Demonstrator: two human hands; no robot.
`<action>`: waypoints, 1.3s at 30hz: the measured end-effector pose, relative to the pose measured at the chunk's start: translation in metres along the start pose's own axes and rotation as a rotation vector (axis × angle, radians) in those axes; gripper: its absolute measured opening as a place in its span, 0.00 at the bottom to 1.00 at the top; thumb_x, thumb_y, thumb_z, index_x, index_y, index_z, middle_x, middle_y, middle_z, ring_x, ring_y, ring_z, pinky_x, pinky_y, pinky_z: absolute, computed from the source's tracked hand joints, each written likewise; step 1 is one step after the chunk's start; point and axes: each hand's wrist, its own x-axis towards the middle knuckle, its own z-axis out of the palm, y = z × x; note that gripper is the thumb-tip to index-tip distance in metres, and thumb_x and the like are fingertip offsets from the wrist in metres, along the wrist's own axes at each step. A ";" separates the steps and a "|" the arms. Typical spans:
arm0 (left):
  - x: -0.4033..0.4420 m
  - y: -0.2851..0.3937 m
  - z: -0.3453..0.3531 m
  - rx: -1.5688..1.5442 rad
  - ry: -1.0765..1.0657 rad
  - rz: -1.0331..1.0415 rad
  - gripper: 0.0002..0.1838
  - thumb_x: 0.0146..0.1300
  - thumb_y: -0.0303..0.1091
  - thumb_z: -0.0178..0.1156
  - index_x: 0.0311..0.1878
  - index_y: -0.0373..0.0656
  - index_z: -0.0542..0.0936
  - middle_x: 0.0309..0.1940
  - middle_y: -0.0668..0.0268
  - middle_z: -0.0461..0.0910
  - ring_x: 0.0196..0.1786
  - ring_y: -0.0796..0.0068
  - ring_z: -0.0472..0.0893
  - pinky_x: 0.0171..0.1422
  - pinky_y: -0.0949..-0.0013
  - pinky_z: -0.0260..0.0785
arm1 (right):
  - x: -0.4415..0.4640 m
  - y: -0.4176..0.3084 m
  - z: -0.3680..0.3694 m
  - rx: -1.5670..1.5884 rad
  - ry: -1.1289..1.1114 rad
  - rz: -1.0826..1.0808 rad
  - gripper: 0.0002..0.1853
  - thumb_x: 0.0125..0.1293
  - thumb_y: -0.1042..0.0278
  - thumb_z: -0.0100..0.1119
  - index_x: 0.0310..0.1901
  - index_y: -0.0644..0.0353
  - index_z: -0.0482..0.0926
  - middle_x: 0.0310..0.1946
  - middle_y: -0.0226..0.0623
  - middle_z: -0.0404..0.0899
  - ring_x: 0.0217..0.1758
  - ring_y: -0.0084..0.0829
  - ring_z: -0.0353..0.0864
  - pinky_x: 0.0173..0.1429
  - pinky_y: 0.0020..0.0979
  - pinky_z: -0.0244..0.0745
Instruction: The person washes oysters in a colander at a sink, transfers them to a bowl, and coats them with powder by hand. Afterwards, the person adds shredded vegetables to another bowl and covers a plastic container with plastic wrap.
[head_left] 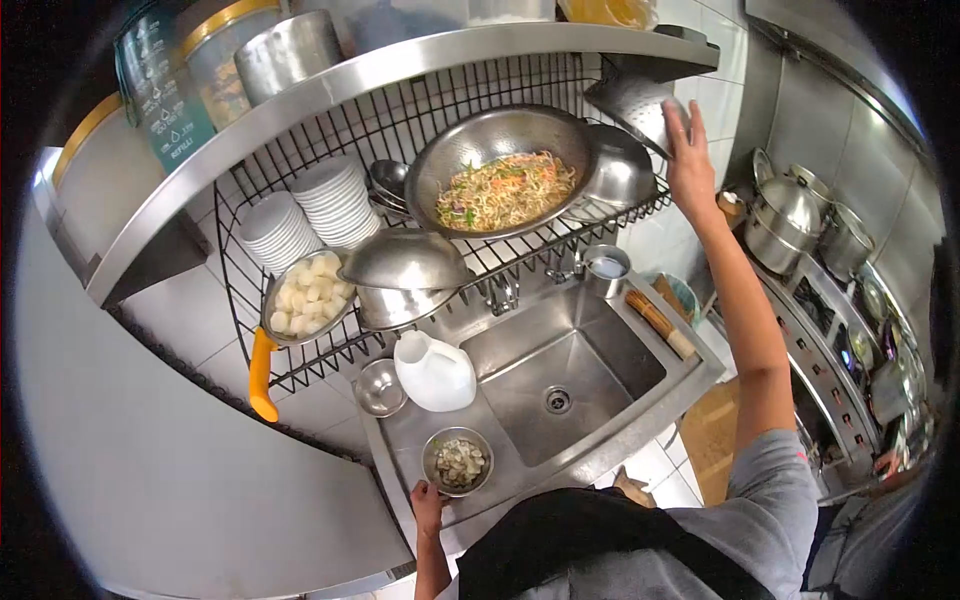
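My left hand (pixel 427 507) is at the lower edge of a small metal bowl (pixel 458 462) of pale chopped food on the sink's left drainboard; its fingers are curled at the rim. My right hand (pixel 690 150) is raised at the right end of the wire rack, fingers apart, against the edge of a perforated metal bowl (pixel 636 110). Whether the fingers grip that bowl is unclear. Left of it, on the rack, rest an upturned metal bowl (pixel 618 165) and a large perforated bowl (pixel 432 160) of noodles and vegetables.
The wire rack (pixel 232 300) also holds stacked white plates (pixel 335 200) and an orange-handled strainer (pixel 310 297) of pale round pieces. A white jug (pixel 437 374) stands beside the sink basin (pixel 570 360). Pots (pixel 785 225) sit on the stove at right.
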 end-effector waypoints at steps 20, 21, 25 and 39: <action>-0.008 -0.002 0.022 -0.066 0.133 0.040 0.09 0.65 0.29 0.56 0.29 0.39 0.72 0.26 0.66 0.74 0.29 0.77 0.77 0.31 0.67 0.79 | 0.073 -0.234 0.117 0.022 -1.387 -0.741 0.54 0.56 0.34 0.70 0.79 0.52 0.59 0.74 0.67 0.58 0.75 0.57 0.65 0.77 0.49 0.62; -0.006 -0.004 0.029 -0.092 0.125 0.017 0.09 0.65 0.29 0.55 0.29 0.39 0.72 0.26 0.66 0.74 0.29 0.77 0.77 0.31 0.68 0.79 | 0.075 -0.229 0.133 0.016 -1.352 -0.782 0.53 0.56 0.36 0.70 0.79 0.53 0.59 0.73 0.67 0.60 0.75 0.56 0.65 0.77 0.48 0.62; -0.013 0.025 0.037 0.017 0.078 0.044 0.09 0.66 0.27 0.54 0.28 0.40 0.71 0.26 0.67 0.73 0.27 0.77 0.77 0.29 0.68 0.77 | 0.101 -0.220 0.121 0.183 -1.235 -0.684 0.50 0.54 0.44 0.70 0.76 0.57 0.63 0.69 0.60 0.69 0.72 0.50 0.70 0.74 0.42 0.67; -0.021 0.135 0.108 0.130 -0.181 0.113 0.11 0.68 0.34 0.58 0.31 0.37 0.76 0.27 0.70 0.73 0.30 0.79 0.76 0.33 0.69 0.78 | 0.121 -0.144 0.127 0.323 -0.740 -0.188 0.46 0.60 0.40 0.66 0.70 0.71 0.67 0.64 0.58 0.75 0.63 0.50 0.78 0.66 0.42 0.73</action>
